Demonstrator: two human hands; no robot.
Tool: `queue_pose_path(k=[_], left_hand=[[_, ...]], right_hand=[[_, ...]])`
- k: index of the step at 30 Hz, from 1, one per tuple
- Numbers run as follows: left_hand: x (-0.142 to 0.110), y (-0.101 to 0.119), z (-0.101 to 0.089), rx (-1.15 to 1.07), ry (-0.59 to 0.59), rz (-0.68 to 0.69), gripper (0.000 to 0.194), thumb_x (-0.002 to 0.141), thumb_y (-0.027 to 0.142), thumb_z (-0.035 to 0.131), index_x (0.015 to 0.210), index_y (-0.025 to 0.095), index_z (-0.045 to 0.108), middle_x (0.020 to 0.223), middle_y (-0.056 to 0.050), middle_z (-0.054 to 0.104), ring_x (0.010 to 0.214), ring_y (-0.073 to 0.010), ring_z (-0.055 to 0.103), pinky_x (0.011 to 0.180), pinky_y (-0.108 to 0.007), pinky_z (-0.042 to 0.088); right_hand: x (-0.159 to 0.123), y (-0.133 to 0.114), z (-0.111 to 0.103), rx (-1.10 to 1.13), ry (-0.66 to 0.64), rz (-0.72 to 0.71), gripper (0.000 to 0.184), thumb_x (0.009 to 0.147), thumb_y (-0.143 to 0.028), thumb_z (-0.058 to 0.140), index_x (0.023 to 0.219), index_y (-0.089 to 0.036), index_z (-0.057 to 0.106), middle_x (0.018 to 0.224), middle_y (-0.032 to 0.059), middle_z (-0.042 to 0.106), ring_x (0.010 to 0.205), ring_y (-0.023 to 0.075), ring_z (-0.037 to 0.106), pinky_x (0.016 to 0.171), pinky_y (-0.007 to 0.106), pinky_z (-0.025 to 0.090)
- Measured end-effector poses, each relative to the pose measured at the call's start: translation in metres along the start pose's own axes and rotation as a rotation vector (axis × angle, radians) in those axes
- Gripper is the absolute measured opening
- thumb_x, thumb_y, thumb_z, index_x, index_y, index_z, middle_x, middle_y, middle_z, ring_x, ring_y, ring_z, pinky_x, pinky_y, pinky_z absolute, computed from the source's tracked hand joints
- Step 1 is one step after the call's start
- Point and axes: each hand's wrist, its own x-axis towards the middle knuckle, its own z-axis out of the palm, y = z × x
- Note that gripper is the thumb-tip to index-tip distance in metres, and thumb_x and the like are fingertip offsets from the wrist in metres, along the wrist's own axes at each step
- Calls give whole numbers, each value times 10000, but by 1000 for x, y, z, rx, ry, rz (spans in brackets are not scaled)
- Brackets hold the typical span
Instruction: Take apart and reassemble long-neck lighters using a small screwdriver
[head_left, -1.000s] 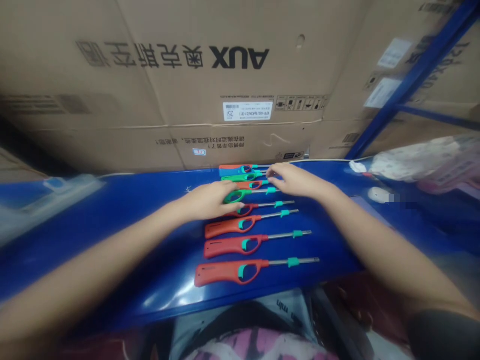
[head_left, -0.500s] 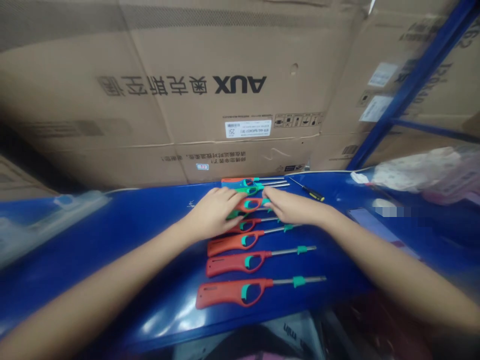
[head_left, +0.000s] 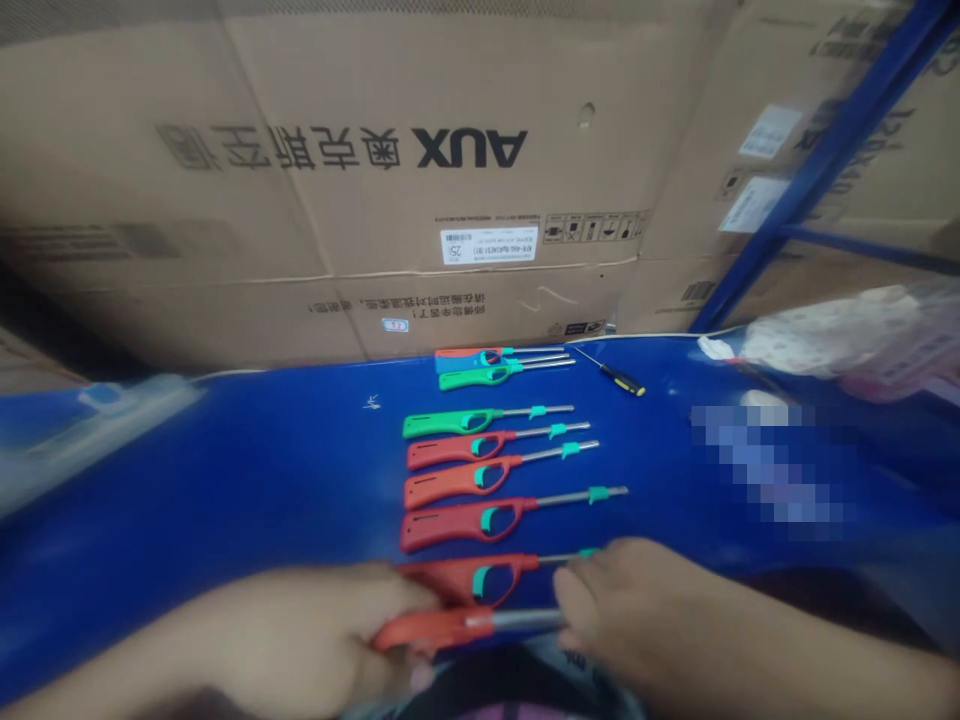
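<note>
My left hand (head_left: 315, 630) is closed round the handle of an orange long-nosed lighter (head_left: 442, 628) at the near edge of the blue table (head_left: 225, 470). My right hand (head_left: 630, 610) pinches the metal rod of that same lighter. Just beyond it lies a row of lighters: an orange one (head_left: 469, 575) partly behind my hands, several more orange ones (head_left: 465, 520), and a green one (head_left: 450, 421) at the far end of the row. A small stack of orange, blue and green lighters (head_left: 487, 366) lies further back.
A black-and-yellow screwdriver (head_left: 619, 378) lies right of the far stack. Large cardboard boxes (head_left: 420, 180) wall off the back of the table. A blue rack post (head_left: 810, 170) rises at the right, with plastic bags (head_left: 847, 330) beside it. A clear bag (head_left: 90, 420) sits at the left.
Both hands have drawn back from the far lighters to the near table edge and now hold an orange lighter there. A green lighter now lies at the far end of the row.
</note>
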Motion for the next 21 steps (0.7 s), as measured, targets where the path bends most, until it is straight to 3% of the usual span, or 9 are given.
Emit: queue_pose_path(k=[3, 5, 7, 8, 10, 12, 14, 16, 21], left_hand=[[-2, -5, 2, 2, 103, -50, 244, 925, 420, 539, 988, 231, 680, 845, -3, 696, 688, -157, 609, 585, -237, 437], [6, -5, -4, 38, 145, -38, 299, 954, 465, 506, 987, 213, 664, 834, -6, 682, 672, -146, 598, 584, -235, 421], [20, -6, -20, 137, 219, 4, 346, 961, 520, 495, 945, 206, 638, 819, -3, 664, 654, -140, 583, 575, -238, 403], [29, -9, -31, 219, 290, 35, 358, 972, 528, 475, 929, 205, 622, 814, -5, 657, 656, -145, 581, 589, -244, 405], [50, -19, -56, 421, 498, 55, 351, 948, 536, 511, 988, 202, 612, 918, -40, 672, 753, -187, 615, 642, -269, 432], [73, -33, -80, 563, 629, 57, 352, 941, 498, 523, 1111, 202, 606, 1096, -83, 673, 917, -238, 645, 727, -298, 474], [96, -49, -98, 596, 629, 82, 405, 923, 509, 549, 1161, 187, 606, 1179, -109, 658, 1027, -268, 638, 810, -322, 497], [115, -64, -109, 550, 608, 115, 419, 919, 522, 556, 1125, 165, 630, 1134, -120, 662, 998, -263, 644, 833, -332, 507], [135, -87, -108, 545, 615, 204, 394, 965, 481, 517, 1141, 157, 657, 1099, -117, 652, 1003, -232, 629, 912, -339, 502]], right_hand=[[0, 16, -7, 54, -6, 53, 163, 961, -330, 590, 856, -212, 553, 756, 10, 616, 631, 202, 566, 541, 346, 320], [11, 39, -16, 176, -13, 87, 297, 958, -481, 578, 923, -186, 590, 863, 44, 661, 737, 212, 607, 622, 331, 401], [29, 71, -21, 326, -12, 143, 338, 1007, -488, 477, 1024, -179, 614, 945, 54, 683, 802, 202, 625, 695, 319, 444], [39, 91, -21, 356, 53, 236, 333, 1035, -449, 422, 1064, -183, 620, 1005, 65, 692, 885, 210, 635, 754, 323, 456], [61, 132, -13, 361, 172, 401, 335, 1054, -386, 379, 1119, -168, 624, 1110, 98, 691, 1013, 220, 628, 876, 340, 452], [82, 169, 3, 331, 102, 481, 299, 1036, -312, 420, 1163, -126, 616, 1172, 140, 679, 1077, 229, 614, 926, 336, 442], [100, 197, 21, 316, 54, 488, 248, 981, -227, 515, 1170, -102, 616, 1223, 164, 664, 1139, 246, 589, 971, 341, 423], [113, 212, 38, 303, 7, 480, 249, 927, -220, 609, 1150, -111, 624, 1217, 162, 668, 1135, 256, 583, 963, 343, 423], [124, 215, 55, 258, -52, 473, 160, 920, -221, 626, 1059, -143, 620, 1144, 151, 667, 1092, 262, 566, 911, 343, 408]])
